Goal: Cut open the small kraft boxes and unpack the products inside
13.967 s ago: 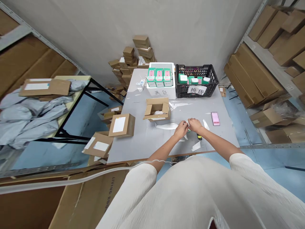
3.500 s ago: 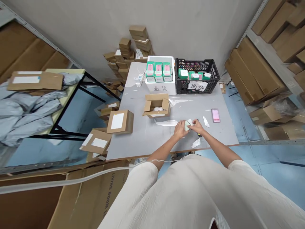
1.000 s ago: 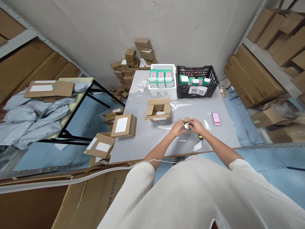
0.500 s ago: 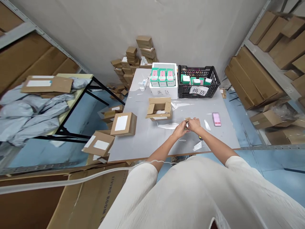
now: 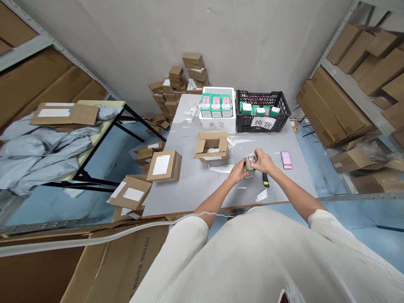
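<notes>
My left hand (image 5: 237, 171) is closed around the side of a small green box (image 5: 250, 174) above the grey table. At the box's open top, the fingers of my right hand (image 5: 263, 161) grip a small round object with a shiny pale rim (image 5: 253, 157); its exact kind cannot be made out. Just below my right wrist lies a black and yellow utility knife (image 5: 265, 180). A pink-screened phone (image 5: 286, 160) rests to the right. Left of my hands stands an opened cardboard box (image 5: 211, 146) with something white inside.
A white foam box (image 5: 217, 125) and a black plastic crate (image 5: 263, 122), both holding green packages, stand at the table's back. A closed carton (image 5: 164, 166) sits near the left edge. Paper scraps (image 5: 261, 195) lie about. Shelves of cartons flank both sides.
My right hand has risen slightly up and right, drawing the round object up at the box's top. The green box and the knife now show more clearly.
</notes>
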A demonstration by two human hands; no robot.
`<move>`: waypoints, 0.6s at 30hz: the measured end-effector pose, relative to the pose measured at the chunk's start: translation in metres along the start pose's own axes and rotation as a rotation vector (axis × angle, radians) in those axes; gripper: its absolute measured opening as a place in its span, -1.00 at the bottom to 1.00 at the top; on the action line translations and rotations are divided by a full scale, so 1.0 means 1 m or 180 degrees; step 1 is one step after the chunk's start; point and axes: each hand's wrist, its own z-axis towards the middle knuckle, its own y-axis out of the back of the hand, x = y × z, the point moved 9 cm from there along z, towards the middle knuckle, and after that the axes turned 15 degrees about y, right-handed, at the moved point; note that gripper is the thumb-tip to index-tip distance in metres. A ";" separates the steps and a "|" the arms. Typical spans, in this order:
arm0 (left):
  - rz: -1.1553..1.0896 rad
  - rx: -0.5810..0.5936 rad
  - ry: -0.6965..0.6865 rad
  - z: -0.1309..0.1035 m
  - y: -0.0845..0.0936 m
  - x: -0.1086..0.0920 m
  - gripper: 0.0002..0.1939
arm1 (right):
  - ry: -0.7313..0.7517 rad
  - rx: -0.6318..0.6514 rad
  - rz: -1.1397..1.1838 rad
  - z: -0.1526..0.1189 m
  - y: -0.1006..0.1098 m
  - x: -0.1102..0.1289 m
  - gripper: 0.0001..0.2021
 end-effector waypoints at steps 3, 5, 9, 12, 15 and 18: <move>0.0072 -0.0032 -0.0023 0.001 0.000 -0.002 -0.02 | 0.0201 -0.0568 0.0232 0.003 0.024 -0.002 -0.66; 0.0114 -0.0061 -0.0056 0.000 0.001 -0.005 0.00 | 0.0256 -0.0907 0.0343 0.005 0.040 -0.004 -0.66; 0.0279 -0.0207 0.0104 -0.007 0.010 -0.015 0.02 | 0.0117 -0.1280 0.0681 0.009 0.059 -0.014 -0.65; 0.0309 -0.0426 0.0205 -0.011 0.025 -0.032 -0.10 | -0.0109 -0.1451 0.0980 0.012 0.066 -0.025 -0.63; 0.0202 -0.0597 0.0197 -0.009 0.040 -0.051 -0.17 | -0.0282 -0.1598 0.1219 0.015 0.067 -0.035 -0.59; -0.0090 -0.0665 0.0255 -0.003 0.051 -0.060 -0.27 | -0.0388 -0.1714 0.1515 0.019 0.061 -0.042 -0.49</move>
